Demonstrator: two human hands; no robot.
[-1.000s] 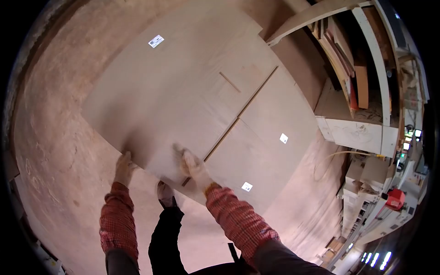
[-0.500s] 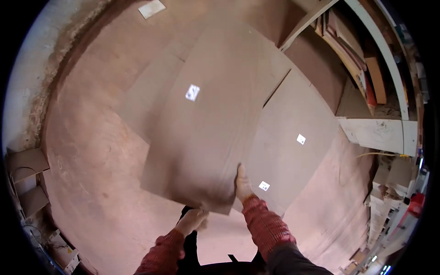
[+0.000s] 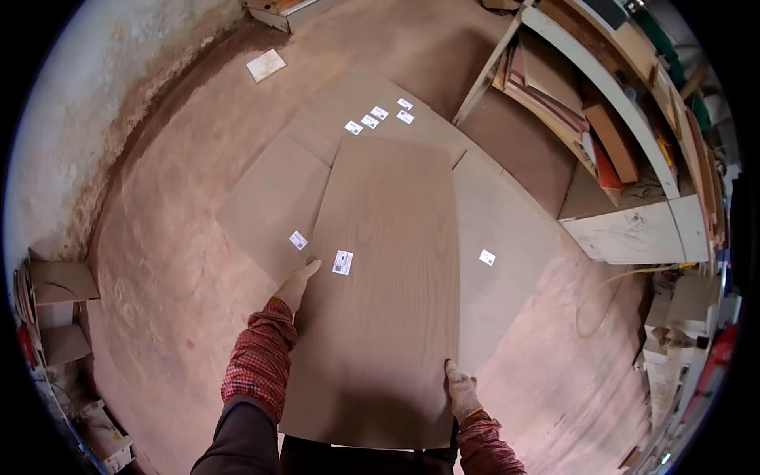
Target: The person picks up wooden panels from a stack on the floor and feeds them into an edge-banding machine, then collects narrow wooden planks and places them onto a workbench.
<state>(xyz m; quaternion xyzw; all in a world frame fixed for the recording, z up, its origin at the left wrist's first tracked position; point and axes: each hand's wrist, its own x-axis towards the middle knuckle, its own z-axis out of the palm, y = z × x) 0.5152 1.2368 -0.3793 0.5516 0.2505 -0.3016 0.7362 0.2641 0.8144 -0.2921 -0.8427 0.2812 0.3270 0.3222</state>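
Held panel [image 3: 384,293]: one, long, rectangular, brown, wood grain running lengthwise; white printed label [image 3: 343,262] by its left edge; near end darkened by shadow. Position: above the laid sheets [image 3: 507,309] on the floor [image 3: 174,317], near end against the person's body, far end short of the sheets' far corner; whether that end touches them cannot be told.

Left hand [image 3: 295,286]: on the panel's left long edge, beside the label; thumb laid along the edge, fingers hidden beneath; gripping.

Right hand [image 3: 461,393]: on the right long edge, toward the near corner; thumb against the edge, fingers curled below; gripping. Both sleeves red checked.

Laid sheets: brown, flat, overlapping; five small labels [image 3: 369,121] grouped near the far corner, one on the left part, one on the right.

Shelf unit [image 3: 633,229], beyond the sheets' right edge: white-framed, open; contains leaning boards [image 3: 546,75], an orange-brown piece [image 3: 609,142] and a red piece [image 3: 608,168].
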